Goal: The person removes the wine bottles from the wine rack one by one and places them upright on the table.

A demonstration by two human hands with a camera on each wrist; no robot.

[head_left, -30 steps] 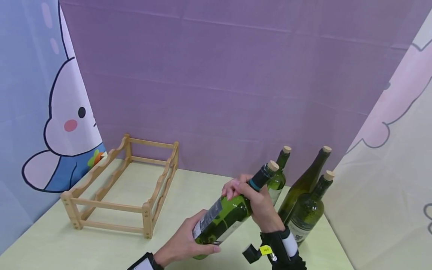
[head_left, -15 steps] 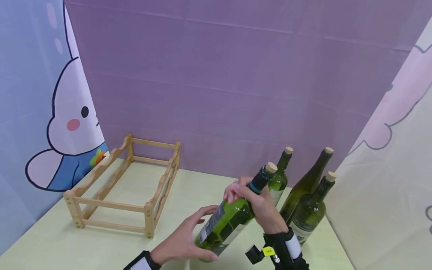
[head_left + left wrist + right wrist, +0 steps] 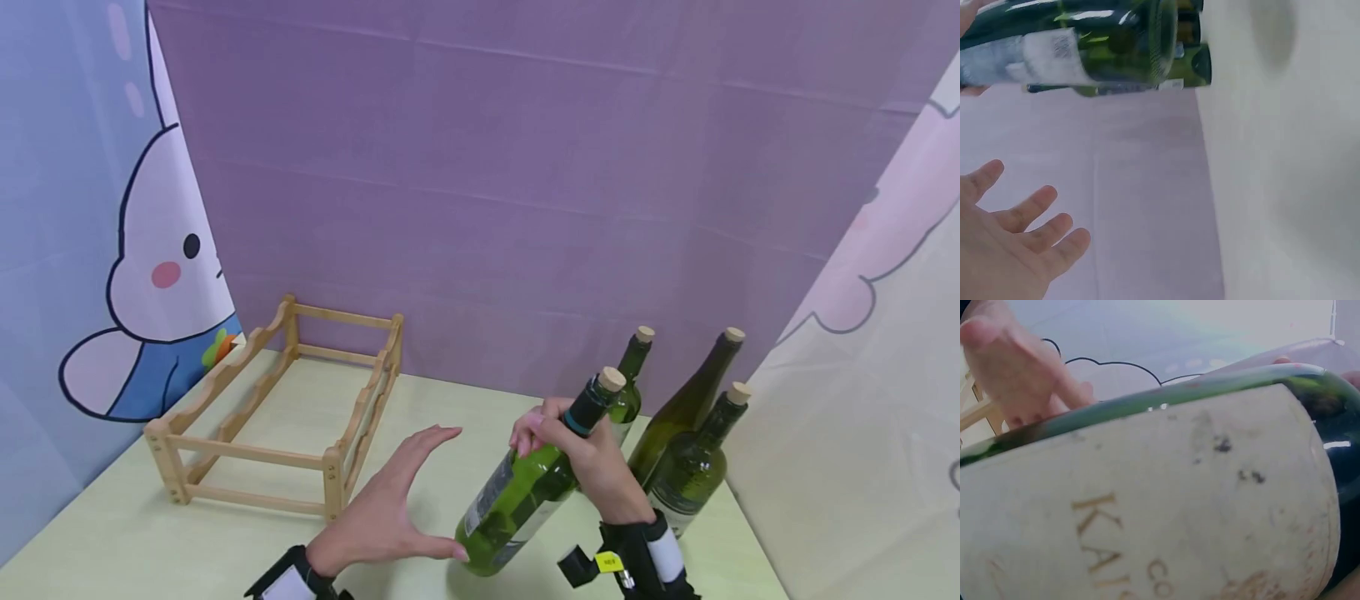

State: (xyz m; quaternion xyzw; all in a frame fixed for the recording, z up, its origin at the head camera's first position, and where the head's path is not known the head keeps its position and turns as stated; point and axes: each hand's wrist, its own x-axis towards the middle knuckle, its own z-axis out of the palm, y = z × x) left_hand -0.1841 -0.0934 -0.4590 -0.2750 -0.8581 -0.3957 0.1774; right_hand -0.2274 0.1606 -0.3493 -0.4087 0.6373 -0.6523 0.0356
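A corked green wine bottle (image 3: pixel 517 508) leans in the head view, its cork up and to the right, its base down and to the left. My right hand (image 3: pixel 592 462) grips it round the shoulder, just under the dark neck foil. Its pale label (image 3: pixel 1147 500) fills much of the right wrist view. To the left of the base is my left hand (image 3: pixel 382 508), fingers spread and thumb tip right by the glass. In the left wrist view those spread fingers (image 3: pixel 1035 206) show nothing between them, with the bottle above them.
A wooden bottle rack (image 3: pixel 247 454) stands on the left of the pale table (image 3: pixel 420 400). Behind my right hand are three more corked bottles, one (image 3: pixel 686 467) close by the right wrist. A purple cloth (image 3: pixel 525 183) hangs along the back.
My left hand has let go of the bottle's lower end and drawn away to the left, its fingers opening. The right hand, still gripping the bottle, has shifted slightly right.
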